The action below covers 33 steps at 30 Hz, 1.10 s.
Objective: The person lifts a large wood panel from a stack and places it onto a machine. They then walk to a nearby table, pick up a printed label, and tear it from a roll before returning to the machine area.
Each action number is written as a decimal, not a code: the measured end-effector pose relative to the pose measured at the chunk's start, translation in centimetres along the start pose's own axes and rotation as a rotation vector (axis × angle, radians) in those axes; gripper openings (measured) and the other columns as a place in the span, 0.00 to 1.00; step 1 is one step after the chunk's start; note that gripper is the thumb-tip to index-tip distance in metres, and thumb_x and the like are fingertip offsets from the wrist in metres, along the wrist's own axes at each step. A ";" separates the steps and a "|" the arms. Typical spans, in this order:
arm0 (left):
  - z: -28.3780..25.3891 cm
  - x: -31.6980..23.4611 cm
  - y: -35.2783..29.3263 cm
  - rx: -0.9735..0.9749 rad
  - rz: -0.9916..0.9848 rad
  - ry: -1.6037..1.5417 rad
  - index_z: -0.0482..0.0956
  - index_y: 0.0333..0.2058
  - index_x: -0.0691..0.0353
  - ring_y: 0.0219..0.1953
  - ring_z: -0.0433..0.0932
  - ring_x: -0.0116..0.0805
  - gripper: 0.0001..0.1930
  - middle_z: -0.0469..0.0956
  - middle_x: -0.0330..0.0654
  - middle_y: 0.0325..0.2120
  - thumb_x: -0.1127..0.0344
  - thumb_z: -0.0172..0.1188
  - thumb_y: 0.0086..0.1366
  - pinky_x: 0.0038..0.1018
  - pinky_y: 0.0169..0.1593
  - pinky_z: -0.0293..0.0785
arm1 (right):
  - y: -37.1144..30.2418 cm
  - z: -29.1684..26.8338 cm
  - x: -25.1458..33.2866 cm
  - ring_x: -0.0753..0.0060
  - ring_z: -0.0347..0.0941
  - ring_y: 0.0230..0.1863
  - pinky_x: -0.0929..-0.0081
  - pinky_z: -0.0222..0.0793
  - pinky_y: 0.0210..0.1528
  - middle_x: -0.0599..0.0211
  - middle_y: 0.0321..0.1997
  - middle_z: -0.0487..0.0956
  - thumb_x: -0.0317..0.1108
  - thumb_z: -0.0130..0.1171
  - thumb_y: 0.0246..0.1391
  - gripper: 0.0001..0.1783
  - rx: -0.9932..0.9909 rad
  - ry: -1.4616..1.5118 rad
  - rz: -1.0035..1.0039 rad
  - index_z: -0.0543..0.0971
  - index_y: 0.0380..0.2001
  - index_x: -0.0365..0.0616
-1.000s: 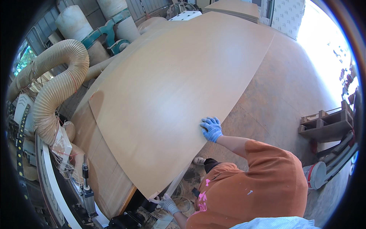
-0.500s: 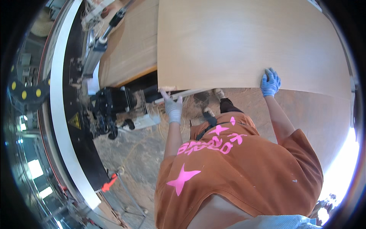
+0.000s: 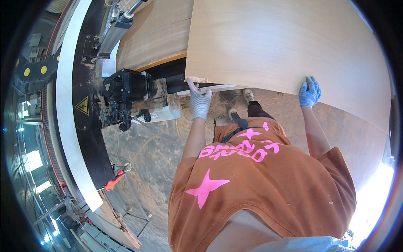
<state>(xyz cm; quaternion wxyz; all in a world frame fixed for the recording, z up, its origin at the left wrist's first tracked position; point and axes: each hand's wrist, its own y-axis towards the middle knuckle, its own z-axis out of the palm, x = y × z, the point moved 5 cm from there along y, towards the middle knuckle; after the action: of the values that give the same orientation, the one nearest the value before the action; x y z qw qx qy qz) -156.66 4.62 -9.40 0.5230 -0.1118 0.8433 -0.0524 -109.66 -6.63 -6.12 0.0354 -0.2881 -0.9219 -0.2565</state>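
A large, pale wood panel (image 3: pixel 277 42) spreads across the upper part of the view. At its near left corner is my left hand (image 3: pixel 200 103), in a light striped glove. One finger reaches that corner and the thumb stands out to the right; the other fingers seem to go under the edge, partly hidden. My right hand (image 3: pixel 310 91), wearing a blue-coated glove, grips the near edge farther right. Its fingers lie bent on the top face, and its thumb is not visible.
Left of the panel stands a machine with a black motor (image 3: pixel 130 88), a metal cylinder (image 3: pixel 114 35) and a long white-edged beam (image 3: pixel 69 105). Another wood sheet (image 3: pixel 155 33) lies beyond. A red handle (image 3: pixel 114 180) sits on a metal frame above the dusty floor (image 3: pixel 163 147).
The panel and both hands have shifted right in the picture, and the machine sits higher in view. Both hands keep their places on the panel's near edge.
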 end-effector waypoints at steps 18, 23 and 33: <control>4.4 -1.8 -3.6 0.209 0.195 0.228 0.34 0.65 0.55 0.52 0.70 0.48 0.51 0.67 0.58 0.50 0.71 0.61 0.50 0.35 0.55 0.67 | 0.0 0.1 0.1 0.67 0.65 0.57 0.64 0.51 0.61 0.71 0.54 0.74 0.42 0.55 0.49 0.14 -0.016 -0.012 -0.014 0.79 0.41 0.59; 6.7 -2.3 -4.8 0.308 0.193 0.272 0.36 0.65 0.56 0.52 0.70 0.49 0.50 0.66 0.59 0.51 0.70 0.61 0.50 0.37 0.54 0.67 | 0.0 0.1 0.0 0.67 0.64 0.57 0.64 0.51 0.62 0.71 0.54 0.73 0.42 0.54 0.49 0.15 -0.012 -0.009 -0.011 0.79 0.42 0.57; 4.0 -2.7 -3.7 0.166 0.202 0.246 0.42 0.64 0.58 0.52 0.70 0.49 0.47 0.66 0.59 0.51 0.67 0.62 0.49 0.37 0.54 0.67 | 0.0 0.0 0.3 0.66 0.63 0.59 0.64 0.50 0.62 0.70 0.55 0.72 0.43 0.52 0.51 0.15 0.043 -0.022 -0.016 0.79 0.42 0.56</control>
<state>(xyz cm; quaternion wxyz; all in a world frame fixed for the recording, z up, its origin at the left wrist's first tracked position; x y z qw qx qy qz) -151.44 1.79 -8.05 0.4257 0.0243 0.9008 -0.0821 -109.95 -6.52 -6.04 0.0296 -0.2826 -0.9299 -0.2336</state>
